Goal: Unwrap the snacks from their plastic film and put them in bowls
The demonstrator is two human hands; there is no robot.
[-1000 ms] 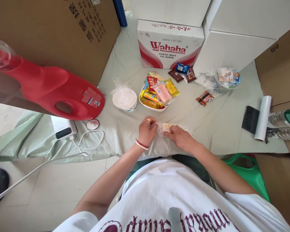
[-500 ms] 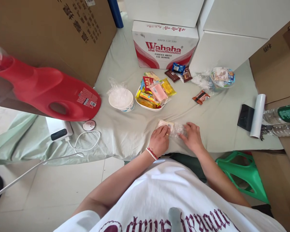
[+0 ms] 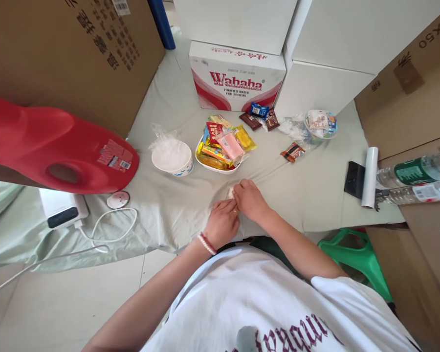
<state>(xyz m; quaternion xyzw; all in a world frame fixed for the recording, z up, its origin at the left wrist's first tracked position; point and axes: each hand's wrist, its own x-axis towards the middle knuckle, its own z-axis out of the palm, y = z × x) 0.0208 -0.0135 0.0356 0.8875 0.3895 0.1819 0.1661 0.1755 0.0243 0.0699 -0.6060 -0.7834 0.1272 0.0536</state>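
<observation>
In the head view, both hands meet at the table's front edge over a small pale packet in clear plastic wrap (image 3: 231, 192), mostly hidden beneath the fingers. My left hand (image 3: 222, 222) lies on its near side, fingers together and pressed down. My right hand (image 3: 252, 201) is closed over the packet's right part, its fingertips beside the left ones. Just beyond them stands a white tray (image 3: 220, 170) heaped with colourful snack packs, a pink one (image 3: 231, 145) on top. Left of the tray is a paper tub (image 3: 185, 168) lined with a clear plastic bag (image 3: 165, 142).
Chocolate packets (image 3: 250, 121) and a brown packet (image 3: 293, 152) lie farther back, near a clear round tub (image 3: 321, 124). A Wahaha carton (image 3: 238, 80) stands behind. A red jug (image 3: 77, 146) and power bank (image 3: 63, 208) are left; a white roll (image 3: 369, 178) and bottles (image 3: 421, 171) are right.
My right hand has moved left across the packet, up against my left hand. The clear wrap that stuck out to the right is now covered. The whole view has shifted slightly.
</observation>
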